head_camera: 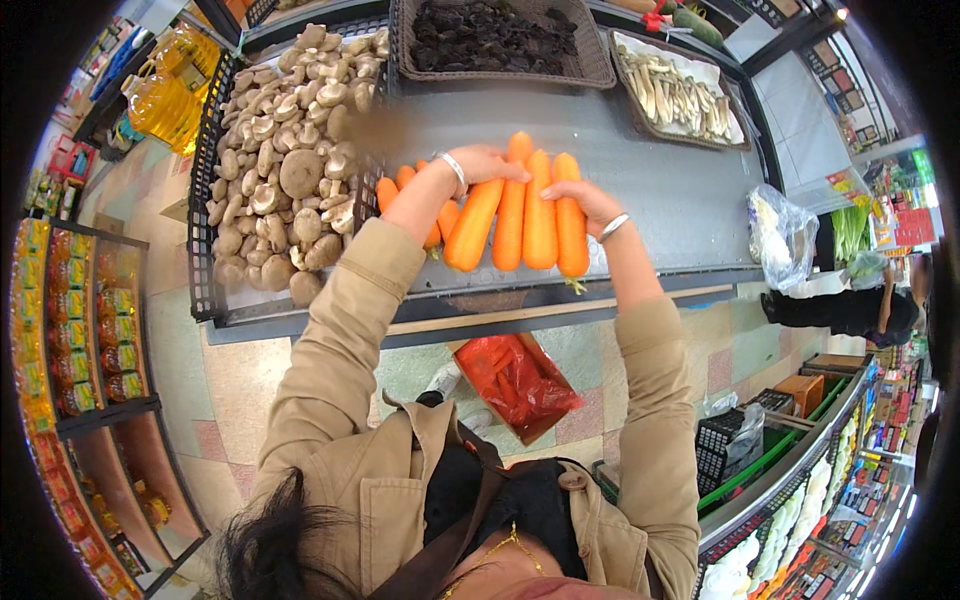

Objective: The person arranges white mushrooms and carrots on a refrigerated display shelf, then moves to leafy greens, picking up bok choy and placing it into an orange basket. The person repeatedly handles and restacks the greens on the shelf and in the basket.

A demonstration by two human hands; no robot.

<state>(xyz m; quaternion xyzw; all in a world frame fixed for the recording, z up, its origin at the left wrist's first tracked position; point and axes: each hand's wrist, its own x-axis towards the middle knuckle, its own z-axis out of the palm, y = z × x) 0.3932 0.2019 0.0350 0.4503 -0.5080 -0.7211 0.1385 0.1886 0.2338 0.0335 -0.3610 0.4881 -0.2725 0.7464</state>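
Several orange carrots (539, 217) lie side by side near the front edge of a grey display shelf (675, 202). My left hand (481, 166) rests over the upper part of the carrots on the left, fingers curled across them. The fingers of my right hand (583, 201) touch the upper part of the rightmost carrots. Whether either hand grips a carrot is hard to tell. More carrots (388, 193) lie partly hidden under my left forearm, beside a black plastic crate (201, 225) of shiitake mushrooms (301, 174). An open cardboard box (536, 427) with a red plastic bag (510, 379) stands on the floor below.
Behind the carrots stand a brown basket (517, 76) of dark fungus and another basket (664, 135) of pale mushrooms. A bagged white vegetable (780, 236) sits at the shelf's right end. Oil bottles (161, 109) are at the left. Another person (832, 309) is farther right.
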